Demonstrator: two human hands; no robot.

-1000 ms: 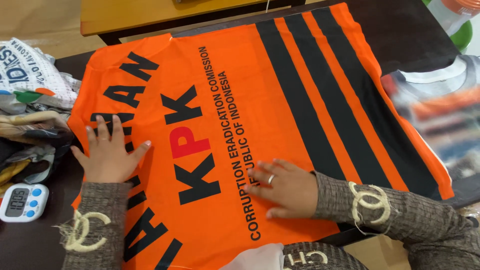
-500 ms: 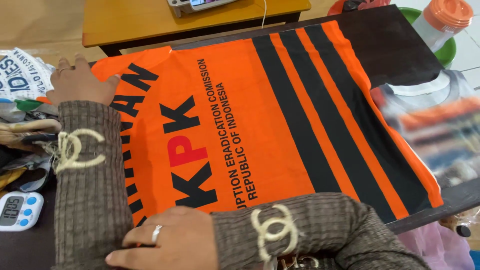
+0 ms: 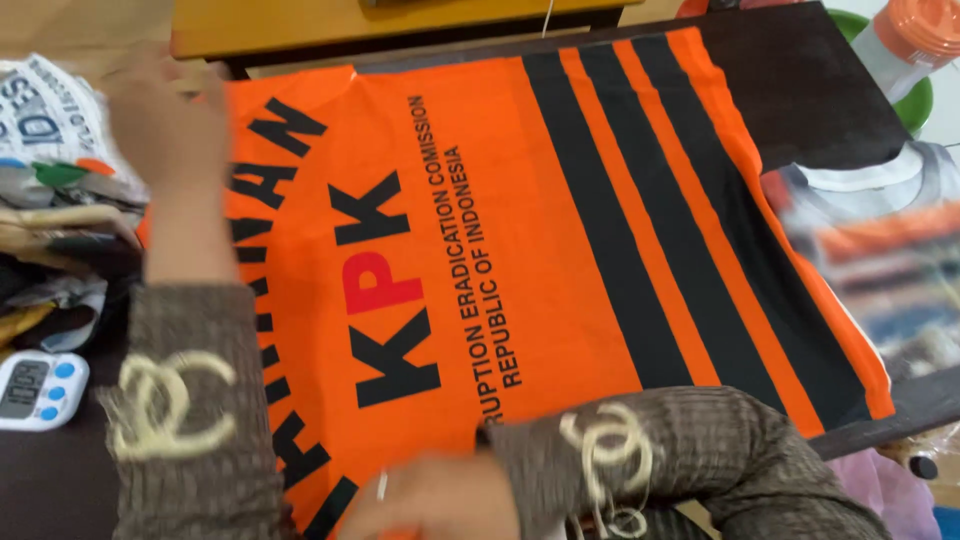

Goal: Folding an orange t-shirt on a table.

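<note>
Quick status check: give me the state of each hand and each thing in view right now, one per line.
Orange shirt: spread flat on the dark table, printed side up.
Left hand: blurred, at the shirt's far left corner.
Right hand: blurred, on the shirt's near edge.
Folded clothes pile: stacked left of the shirt.
White timer: lying flat, display up.

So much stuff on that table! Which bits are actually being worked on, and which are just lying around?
In hand:
- orange shirt with black stripes, spread flat
- left hand at its far left corner, blurred
- right hand on its near edge

Lying about:
- pile of clothes at left
- small white timer
- another shirt at right
- bottle with orange cap
</note>
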